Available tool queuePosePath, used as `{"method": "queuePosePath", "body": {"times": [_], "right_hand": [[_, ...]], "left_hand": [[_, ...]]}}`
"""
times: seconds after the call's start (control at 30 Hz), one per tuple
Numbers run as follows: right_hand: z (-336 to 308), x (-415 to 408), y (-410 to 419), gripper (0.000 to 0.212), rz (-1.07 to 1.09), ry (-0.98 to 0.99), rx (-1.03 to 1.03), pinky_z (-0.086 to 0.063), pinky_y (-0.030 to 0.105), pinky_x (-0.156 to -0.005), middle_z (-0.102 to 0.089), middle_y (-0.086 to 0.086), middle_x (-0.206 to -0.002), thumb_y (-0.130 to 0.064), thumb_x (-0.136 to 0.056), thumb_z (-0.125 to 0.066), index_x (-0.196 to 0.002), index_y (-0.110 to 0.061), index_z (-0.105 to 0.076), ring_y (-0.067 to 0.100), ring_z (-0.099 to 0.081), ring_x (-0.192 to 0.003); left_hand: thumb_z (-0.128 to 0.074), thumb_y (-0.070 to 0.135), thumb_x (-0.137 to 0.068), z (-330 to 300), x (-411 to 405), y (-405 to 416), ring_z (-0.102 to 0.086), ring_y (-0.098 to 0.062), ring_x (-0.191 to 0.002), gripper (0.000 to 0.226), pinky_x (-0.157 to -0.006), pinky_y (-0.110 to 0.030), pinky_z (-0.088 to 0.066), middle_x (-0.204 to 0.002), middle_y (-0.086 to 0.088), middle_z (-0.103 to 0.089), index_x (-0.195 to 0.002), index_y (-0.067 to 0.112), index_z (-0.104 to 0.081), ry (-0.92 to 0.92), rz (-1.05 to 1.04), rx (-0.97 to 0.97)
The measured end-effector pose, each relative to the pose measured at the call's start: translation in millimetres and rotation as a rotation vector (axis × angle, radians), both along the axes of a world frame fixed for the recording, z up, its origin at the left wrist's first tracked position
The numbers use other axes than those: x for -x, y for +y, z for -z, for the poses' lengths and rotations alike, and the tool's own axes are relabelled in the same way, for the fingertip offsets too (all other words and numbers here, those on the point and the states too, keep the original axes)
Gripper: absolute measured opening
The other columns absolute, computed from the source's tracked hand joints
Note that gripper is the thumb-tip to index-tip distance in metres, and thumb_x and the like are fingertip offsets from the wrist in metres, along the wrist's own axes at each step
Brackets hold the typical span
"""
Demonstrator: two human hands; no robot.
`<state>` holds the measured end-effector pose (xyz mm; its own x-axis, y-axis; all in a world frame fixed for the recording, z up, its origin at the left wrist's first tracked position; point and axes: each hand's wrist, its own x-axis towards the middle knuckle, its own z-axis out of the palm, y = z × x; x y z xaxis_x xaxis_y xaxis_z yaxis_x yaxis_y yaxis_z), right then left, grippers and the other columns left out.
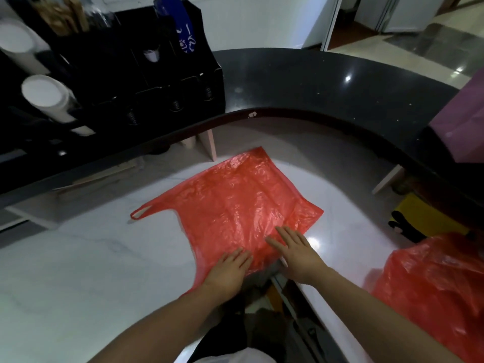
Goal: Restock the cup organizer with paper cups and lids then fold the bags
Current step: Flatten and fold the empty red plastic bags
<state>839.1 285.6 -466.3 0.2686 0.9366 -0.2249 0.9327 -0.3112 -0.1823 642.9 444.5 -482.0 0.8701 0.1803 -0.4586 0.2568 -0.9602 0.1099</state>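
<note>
A red plastic bag (235,203) lies spread flat on the white counter (78,271), one handle loop pointing left. My left hand (229,269) presses flat on the bag's near edge with straight fingers. My right hand (296,251) lies flat beside it on the bag's near right part, fingers straight. A second red bag (432,289) sits crumpled at the right. The black cup organizer (125,74) stands on the raised dark counter at the upper left, with white cup stacks (49,98) sticking out of it.
A curved dark raised counter (301,85) rings the white worktop. A purple paper bag (461,121) stands at the right edge, a yellow object (421,218) below it. Brown stirrers and a blue packet stick out of the organizer's top.
</note>
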Motion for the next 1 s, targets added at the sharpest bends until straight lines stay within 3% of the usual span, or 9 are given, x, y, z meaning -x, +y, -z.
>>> {"method": "queuePosePath", "body": {"times": [0.07,0.13,0.2,0.27,0.43,0.53,0.67,0.87,1.0], "right_hand": [[7,1,8,0.092,-0.098,-0.072,-0.002,-0.01,0.054,-0.124,-0.01,0.005,-0.166,-0.054,-0.081,-0.068,-0.157,-0.037,-0.02,0.031,-0.007,-0.154],[11,-3,14,0.094,-0.108,-0.115,0.023,-0.014,0.056,-0.122,-0.018,0.004,-0.162,-0.058,-0.075,-0.074,-0.154,-0.035,-0.029,0.031,-0.018,-0.151],[12,-14,14,0.082,-0.075,-0.161,0.003,-0.031,0.057,-0.114,-0.045,0.007,-0.153,-0.048,-0.069,-0.082,-0.143,-0.032,-0.051,0.033,-0.044,-0.141],[12,-28,10,0.058,-0.055,-0.176,0.024,-0.043,0.056,-0.103,-0.064,0.005,-0.136,-0.032,-0.069,-0.083,-0.125,-0.031,-0.067,0.033,-0.06,-0.127],[-3,-42,3,0.016,-0.138,-0.121,0.038,-0.052,0.039,-0.087,-0.07,-0.01,-0.101,-0.027,-0.082,-0.063,-0.095,-0.032,-0.07,0.02,-0.068,-0.1],[-16,-30,2,0.025,-0.105,0.074,0.089,-0.049,0.031,-0.086,-0.068,-0.007,-0.108,-0.034,-0.089,-0.053,-0.11,-0.029,-0.064,0.021,-0.065,-0.101],[-13,-17,-2,0.053,-0.109,0.152,0.101,-0.047,0.034,-0.1,-0.055,-0.007,-0.138,-0.04,-0.088,-0.055,-0.14,-0.031,-0.05,0.022,-0.054,-0.12],[18,6,-21,0.058,-0.1,0.174,0.004,-0.05,0.037,-0.098,-0.051,0.003,-0.142,-0.025,-0.09,-0.052,-0.148,-0.025,-0.042,0.027,-0.054,-0.118],[19,19,-33,0.053,-0.047,0.285,-0.117,-0.054,0.036,-0.095,-0.056,0.005,-0.137,-0.029,-0.092,-0.057,-0.143,-0.02,-0.05,0.024,-0.059,-0.113]], "left_hand": [[-0.032,0.029,-0.106,-9,8,12,-0.019,-0.026,-0.152,0.058,-0.124,-0.039,-0.014,-0.168,0.001,-0.016,-0.161,0.022,-0.017,-0.022,0.014,0.07],[-0.023,0.042,-0.1,-20,22,26,-0.035,-0.027,-0.145,0.061,-0.121,-0.04,-0.029,-0.164,0.001,-0.028,-0.158,0.025,-0.029,-0.093,0.037,0.118],[-0.031,0.042,-0.094,-22,41,47,-0.058,-0.028,-0.127,0.058,-0.104,-0.043,-0.051,-0.15,-0.003,-0.051,-0.148,0.026,-0.046,-0.201,0.045,0.119],[-0.041,0.033,-0.091,-24,62,71,-0.067,-0.029,-0.114,0.05,-0.092,-0.043,-0.058,-0.139,-0.006,-0.061,-0.139,0.025,-0.054,-0.249,0.028,0.082],[-0.046,0.008,-0.091,-41,91,114,-0.05,-0.027,-0.134,0.057,-0.112,-0.038,-0.039,-0.148,-0.002,-0.053,-0.143,0.029,-0.054,-0.083,-0.058,-0.116],[-0.043,0.015,-0.095,-47,85,111,-0.034,-0.028,-0.144,0.058,-0.118,-0.04,-0.026,-0.157,0.0,-0.039,-0.15,0.032,-0.041,0.077,-0.186,-0.211],[-0.053,0.039,-0.089,-46,57,83,-0.018,-0.03,-0.151,0.08,-0.123,-0.049,-0.015,-0.165,-0.004,-0.02,-0.159,0.029,-0.014,0.046,-0.105,-0.106],[-0.05,0.054,-0.094,-14,12,16,-0.003,-0.027,-0.155,0.09,-0.126,-0.044,-0.003,-0.169,-0.006,-0.002,-0.161,0.021,0.0,-0.083,0.07,-0.023],[-0.056,0.045,-0.097,-1,-5,-6,-0.001,-0.029,-0.155,0.094,-0.123,-0.046,0.001,-0.169,-0.007,0.0,-0.158,0.024,0.012,-0.107,0.082,-0.077]]}}
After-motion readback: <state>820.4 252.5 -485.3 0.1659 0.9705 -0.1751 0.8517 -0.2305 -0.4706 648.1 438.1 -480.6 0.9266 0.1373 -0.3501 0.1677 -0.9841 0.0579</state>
